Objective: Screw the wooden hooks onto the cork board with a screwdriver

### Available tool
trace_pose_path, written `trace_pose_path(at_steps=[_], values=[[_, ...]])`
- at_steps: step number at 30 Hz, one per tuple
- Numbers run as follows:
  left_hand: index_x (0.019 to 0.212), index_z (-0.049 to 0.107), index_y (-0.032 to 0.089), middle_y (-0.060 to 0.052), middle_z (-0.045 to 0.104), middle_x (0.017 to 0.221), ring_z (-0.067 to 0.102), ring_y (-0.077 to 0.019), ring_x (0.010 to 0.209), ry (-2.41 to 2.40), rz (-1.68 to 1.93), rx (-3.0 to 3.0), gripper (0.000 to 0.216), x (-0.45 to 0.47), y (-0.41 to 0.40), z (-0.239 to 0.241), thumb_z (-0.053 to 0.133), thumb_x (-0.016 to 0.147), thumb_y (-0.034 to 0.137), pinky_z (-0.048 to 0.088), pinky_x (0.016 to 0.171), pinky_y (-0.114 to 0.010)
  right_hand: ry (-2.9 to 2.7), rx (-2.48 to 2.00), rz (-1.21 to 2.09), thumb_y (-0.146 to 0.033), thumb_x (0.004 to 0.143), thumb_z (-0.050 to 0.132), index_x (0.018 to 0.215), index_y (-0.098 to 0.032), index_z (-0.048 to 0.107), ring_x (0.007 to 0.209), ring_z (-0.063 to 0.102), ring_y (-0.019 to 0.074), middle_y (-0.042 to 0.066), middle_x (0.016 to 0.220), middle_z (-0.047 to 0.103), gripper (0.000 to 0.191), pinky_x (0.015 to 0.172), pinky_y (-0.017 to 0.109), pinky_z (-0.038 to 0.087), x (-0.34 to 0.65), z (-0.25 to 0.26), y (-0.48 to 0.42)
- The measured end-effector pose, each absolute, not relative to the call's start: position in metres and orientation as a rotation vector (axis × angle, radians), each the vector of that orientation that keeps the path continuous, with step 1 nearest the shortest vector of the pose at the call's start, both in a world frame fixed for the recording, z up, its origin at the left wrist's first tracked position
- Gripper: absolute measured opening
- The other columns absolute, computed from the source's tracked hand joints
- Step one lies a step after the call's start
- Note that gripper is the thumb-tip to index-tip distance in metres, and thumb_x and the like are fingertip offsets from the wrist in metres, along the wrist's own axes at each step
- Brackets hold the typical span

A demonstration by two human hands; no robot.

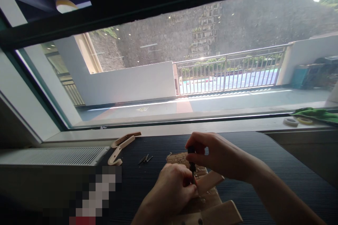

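My right hand [203, 147] is closed round the black handle of a screwdriver [193, 166], which stands nearly upright with its shaft pointing down. Beside the shaft, my left hand [174, 184] has its fingers pinched close to the tip; what sits between them is hidden. Under both hands lies a wooden board [176, 157] with a rough, pitted surface. A pale wooden slat [210, 181] crosses it by the screwdriver tip. Nearer to me, a second slat [221, 213] with dark holes lies across the board.
Several loose screws [145, 159] lie on the dark table [250, 147]. Two bent wooden pieces [123, 149] rest at its left edge, near a white radiator [66, 156]. On the windowsill at right are tape rolls [290, 122] and a green cloth [317, 114].
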State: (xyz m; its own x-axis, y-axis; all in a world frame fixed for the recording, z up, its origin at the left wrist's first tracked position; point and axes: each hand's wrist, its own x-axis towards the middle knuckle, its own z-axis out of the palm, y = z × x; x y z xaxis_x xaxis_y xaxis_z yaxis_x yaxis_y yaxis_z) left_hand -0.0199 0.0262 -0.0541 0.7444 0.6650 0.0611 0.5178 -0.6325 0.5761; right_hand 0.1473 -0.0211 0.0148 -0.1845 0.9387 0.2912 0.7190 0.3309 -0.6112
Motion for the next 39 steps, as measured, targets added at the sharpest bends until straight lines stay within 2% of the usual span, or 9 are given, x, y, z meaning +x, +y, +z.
trace_pose_path(at_steps=[2, 5, 7, 13, 20, 26, 29, 39], values=[[0.070, 0.072, 0.021, 0.001, 0.065, 0.067, 0.052, -0.0123, 0.062, 0.889, 0.360, 2.390, 0.019, -0.0205, 0.0269, -0.0556, 0.054, 0.072, 0.026, 0.031, 0.055, -0.022, -1.970, -1.452, 0.461, -0.035, 0.077, 0.062, 0.088, -0.021, 0.064, 0.062, 0.054, 0.0113, -0.002, 0.069, 0.061, 0.018, 0.057, 0.023, 0.041, 0.1477, 0.0132, -0.0208], [0.071, 0.072, 0.020, 0.001, 0.065, 0.068, 0.052, -0.0121, 0.063, 0.878, 0.363, 2.376, 0.018, -0.0211, 0.0269, -0.0566, 0.055, 0.072, 0.025, 0.031, 0.055, -0.022, -1.991, -1.393, 0.566, -0.030, 0.078, 0.061, 0.105, -0.026, 0.063, 0.067, 0.058, 0.0116, -0.002, 0.076, 0.064, 0.028, 0.061, 0.023, 0.043, 0.1481, 0.0125, -0.0220], [0.071, 0.072, 0.020, 0.001, 0.065, 0.068, 0.053, -0.0120, 0.063, 0.880, 0.375, 2.380, 0.019, -0.0211, 0.0261, -0.0559, 0.054, 0.072, 0.025, 0.031, 0.055, -0.022, -1.992, -1.352, 0.619, -0.025, 0.081, 0.056, 0.110, -0.028, 0.062, 0.071, 0.060, 0.0116, -0.002, 0.081, 0.066, 0.030, 0.063, 0.022, 0.044, 0.1482, 0.0129, -0.0231], [0.072, 0.072, 0.019, 0.000, 0.065, 0.067, 0.053, -0.0126, 0.063, 0.894, 0.340, 2.390, 0.021, -0.0203, 0.0243, -0.0506, 0.051, 0.073, 0.024, 0.032, 0.056, -0.022, -1.987, -1.336, 0.579, -0.023, 0.083, 0.053, 0.101, -0.025, 0.067, 0.071, 0.060, 0.0111, -0.002, 0.079, 0.066, 0.023, 0.065, 0.022, 0.044, 0.1500, 0.0145, -0.0244], [0.073, 0.071, 0.018, -0.001, 0.066, 0.073, 0.053, -0.0130, 0.067, 0.872, 0.305, 2.412, 0.020, -0.0202, 0.0257, -0.0523, 0.052, 0.073, 0.024, 0.035, 0.060, -0.021, -1.981, -1.424, 0.443, -0.032, 0.075, 0.064, 0.084, -0.019, 0.064, 0.061, 0.054, 0.0103, -0.002, 0.068, 0.060, 0.015, 0.056, 0.021, 0.041, 0.1522, 0.0173, -0.0253], [0.073, 0.071, 0.018, 0.000, 0.065, 0.072, 0.052, -0.0119, 0.064, 0.858, 0.321, 2.417, 0.021, -0.0206, 0.0261, -0.0544, 0.051, 0.074, 0.023, 0.033, 0.058, -0.021, -2.012, -1.306, 0.643, -0.025, 0.082, 0.054, 0.105, -0.023, 0.066, 0.073, 0.060, 0.0125, 0.001, 0.082, 0.067, 0.025, 0.065, 0.023, 0.045, 0.1484, 0.0186, -0.0278], [0.072, 0.071, 0.018, 0.000, 0.065, 0.071, 0.053, -0.0118, 0.064, 0.847, 0.329, 2.422, 0.021, -0.0211, 0.0261, -0.0548, 0.050, 0.075, 0.023, 0.033, 0.057, -0.021, -2.022, -1.291, 0.632, -0.023, 0.083, 0.054, 0.101, -0.022, 0.068, 0.075, 0.060, 0.0127, 0.000, 0.084, 0.067, 0.023, 0.067, 0.023, 0.044, 0.1479, 0.0188, -0.0272], [0.075, 0.072, 0.021, 0.000, 0.067, 0.072, 0.054, -0.0133, 0.066, 0.854, 0.336, 2.418, 0.020, -0.0208, 0.0249, -0.0528, 0.053, 0.074, 0.023, 0.035, 0.060, -0.022, -1.988, -1.393, 0.456, -0.031, 0.078, 0.060, 0.084, -0.019, 0.064, 0.061, 0.052, 0.0100, -0.003, 0.067, 0.059, 0.014, 0.056, 0.022, 0.040, 0.1460, 0.0166, -0.0219]])
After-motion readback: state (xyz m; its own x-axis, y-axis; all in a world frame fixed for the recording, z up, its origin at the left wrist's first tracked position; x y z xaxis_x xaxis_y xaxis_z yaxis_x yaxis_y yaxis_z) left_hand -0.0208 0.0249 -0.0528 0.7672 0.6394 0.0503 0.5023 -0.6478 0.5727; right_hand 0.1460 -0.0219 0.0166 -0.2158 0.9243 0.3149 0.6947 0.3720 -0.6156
